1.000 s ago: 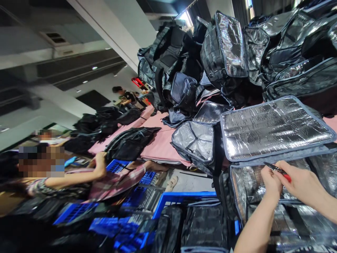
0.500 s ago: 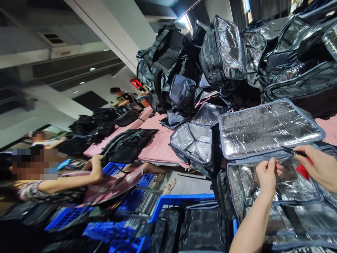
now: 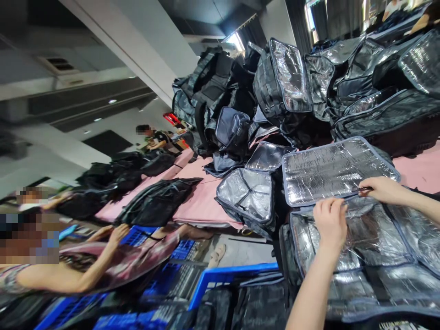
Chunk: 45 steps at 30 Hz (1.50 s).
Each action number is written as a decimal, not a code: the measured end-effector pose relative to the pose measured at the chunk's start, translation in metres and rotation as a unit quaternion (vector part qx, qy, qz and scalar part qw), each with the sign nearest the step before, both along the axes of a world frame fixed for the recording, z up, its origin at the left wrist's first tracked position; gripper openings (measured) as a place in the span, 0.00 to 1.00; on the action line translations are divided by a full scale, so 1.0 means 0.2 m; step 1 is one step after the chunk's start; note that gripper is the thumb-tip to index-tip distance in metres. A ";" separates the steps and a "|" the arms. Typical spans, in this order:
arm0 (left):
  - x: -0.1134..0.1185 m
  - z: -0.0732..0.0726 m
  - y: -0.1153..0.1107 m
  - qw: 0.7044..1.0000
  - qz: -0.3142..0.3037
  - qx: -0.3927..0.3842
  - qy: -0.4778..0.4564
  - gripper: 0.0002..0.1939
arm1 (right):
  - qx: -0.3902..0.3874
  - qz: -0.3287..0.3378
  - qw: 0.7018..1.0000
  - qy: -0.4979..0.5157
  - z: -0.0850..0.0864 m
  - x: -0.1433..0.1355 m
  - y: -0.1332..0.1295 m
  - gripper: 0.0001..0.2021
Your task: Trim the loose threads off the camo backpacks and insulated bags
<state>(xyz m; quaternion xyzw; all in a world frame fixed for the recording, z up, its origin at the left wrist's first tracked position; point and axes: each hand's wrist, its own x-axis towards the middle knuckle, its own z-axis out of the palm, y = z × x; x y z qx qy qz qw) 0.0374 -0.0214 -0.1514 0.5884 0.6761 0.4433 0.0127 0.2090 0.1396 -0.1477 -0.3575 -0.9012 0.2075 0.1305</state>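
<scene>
An open insulated bag lies before me, its foil-lined lid (image 3: 337, 169) folded back and its foil-lined body (image 3: 378, 256) below. My left hand (image 3: 330, 222) pinches the bag's edge at the seam where the lid joins the body. My right hand (image 3: 385, 190) rests on the same seam further right, shut on a small cutting tool (image 3: 365, 189). Only the tool's dark tip shows, pointing left toward my left hand.
A tall pile of dark bags with foil linings (image 3: 275, 91) fills the back. A long pink table (image 3: 202, 192) carries more black bags. Blue crates (image 3: 220, 275) stand below. A person's arm (image 3: 113, 236) reaches from the left; other people sit further back.
My right hand has risen with the tool to the lid seam, and the tool's red handle is now hidden. The person at left has lowered a hand from the black bag.
</scene>
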 end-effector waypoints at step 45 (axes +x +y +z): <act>-0.16 0.13 0.29 0.981 -0.059 -0.154 0.100 0.08 | -0.074 -0.026 0.993 -0.084 0.19 -0.02 0.09 0.08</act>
